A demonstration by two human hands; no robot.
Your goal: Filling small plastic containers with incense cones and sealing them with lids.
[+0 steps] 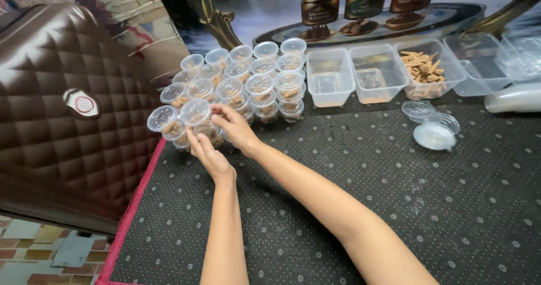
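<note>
Gripping round clear-plastic lidded cup (pixel 195 113) — left hand (pixel 206 156), right hand (pixel 235 127).

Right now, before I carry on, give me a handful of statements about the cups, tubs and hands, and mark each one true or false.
1. Both hands are on one lidded cup at the near edge of the stack. True: the left hand and right hand hold the small lidded cup.
2. The stacked cups sit to the right of the rectangular tubs. False: they sit to the left of them.
3. One rectangular tub holds brown cone-shaped pieces. True.
4. The loose lids lie on the quilted brown cushion. False: they lie on the dotted dark mat.
5. All three rectangular tubs are full. False: the two clear tubs look almost empty.
</note>
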